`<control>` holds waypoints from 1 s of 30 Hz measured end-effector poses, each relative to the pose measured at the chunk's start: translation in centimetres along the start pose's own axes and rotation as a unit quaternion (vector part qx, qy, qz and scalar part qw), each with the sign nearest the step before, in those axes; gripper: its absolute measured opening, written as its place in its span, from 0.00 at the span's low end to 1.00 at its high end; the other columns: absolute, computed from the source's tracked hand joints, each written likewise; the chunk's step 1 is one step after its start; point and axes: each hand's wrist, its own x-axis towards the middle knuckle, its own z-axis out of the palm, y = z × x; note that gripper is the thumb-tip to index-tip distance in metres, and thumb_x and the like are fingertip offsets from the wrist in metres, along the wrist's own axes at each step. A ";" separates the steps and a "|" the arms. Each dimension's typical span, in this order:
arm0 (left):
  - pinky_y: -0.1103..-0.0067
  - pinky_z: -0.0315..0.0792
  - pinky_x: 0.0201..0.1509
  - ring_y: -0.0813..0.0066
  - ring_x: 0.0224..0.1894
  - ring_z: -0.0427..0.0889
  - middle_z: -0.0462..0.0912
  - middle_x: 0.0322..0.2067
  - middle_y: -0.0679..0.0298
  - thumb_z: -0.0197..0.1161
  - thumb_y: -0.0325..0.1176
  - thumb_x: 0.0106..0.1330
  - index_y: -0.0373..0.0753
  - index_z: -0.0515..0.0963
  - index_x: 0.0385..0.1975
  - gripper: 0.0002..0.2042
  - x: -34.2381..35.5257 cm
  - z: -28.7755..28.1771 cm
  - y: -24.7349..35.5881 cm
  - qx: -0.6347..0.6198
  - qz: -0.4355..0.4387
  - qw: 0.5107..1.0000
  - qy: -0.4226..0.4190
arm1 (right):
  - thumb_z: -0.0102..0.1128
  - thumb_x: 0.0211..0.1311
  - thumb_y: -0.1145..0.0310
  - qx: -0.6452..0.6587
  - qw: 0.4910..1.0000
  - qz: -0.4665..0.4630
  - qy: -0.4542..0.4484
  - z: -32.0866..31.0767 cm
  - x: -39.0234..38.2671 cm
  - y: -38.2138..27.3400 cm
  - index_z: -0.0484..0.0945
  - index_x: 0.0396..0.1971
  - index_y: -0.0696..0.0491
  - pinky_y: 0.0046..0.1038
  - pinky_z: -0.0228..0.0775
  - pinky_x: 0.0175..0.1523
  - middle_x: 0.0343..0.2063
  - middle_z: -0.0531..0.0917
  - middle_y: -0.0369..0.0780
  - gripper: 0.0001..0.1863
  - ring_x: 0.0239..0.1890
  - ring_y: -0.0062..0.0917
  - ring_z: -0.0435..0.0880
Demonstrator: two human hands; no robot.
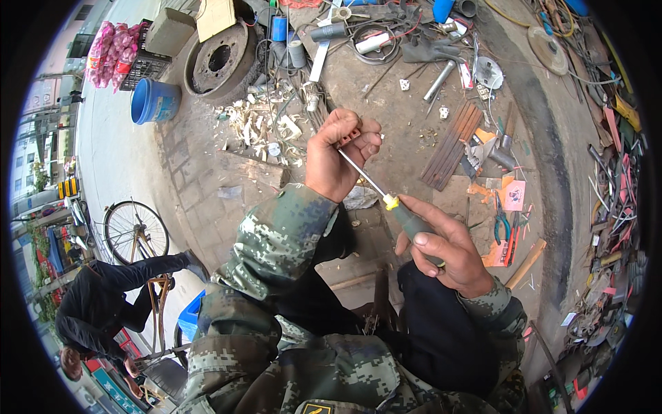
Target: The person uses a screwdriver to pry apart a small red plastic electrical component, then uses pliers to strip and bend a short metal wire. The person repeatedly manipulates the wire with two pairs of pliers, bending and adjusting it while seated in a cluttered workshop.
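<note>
My left hand (336,160) is closed around a small reddish-brown block (349,138) with openings, partly hidden by my thumb and fingers. A screwdriver (409,219) reaches diagonally up to it, its metal shaft ending at the block. My right hand (441,248) grips the screwdriver's dark green handle, which has a bright yellow collar near the shaft. Both forearms are in camouflage sleeves, over my dark trousers.
Wood scraps (255,127), a rusty rim (217,58), brown strips (452,145) and pliers (501,224) lie around my hands. A blue bucket (155,102) stands left. Scrap piles (607,241) line the right. A person (103,310) is beside a bicycle (136,234) at lower left.
</note>
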 end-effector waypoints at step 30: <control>0.77 0.56 0.29 0.77 0.22 0.59 0.63 0.22 0.68 0.46 0.44 0.82 0.45 0.64 0.18 0.24 -2.8 1.9 2.0 -0.330 0.085 0.929 -0.143 | 0.49 0.76 0.73 -0.011 0.999 0.009 0.043 5.7 -0.3 -0.2 0.60 0.75 0.60 0.16 0.60 0.24 0.30 0.82 0.40 0.30 0.18 0.11 0.66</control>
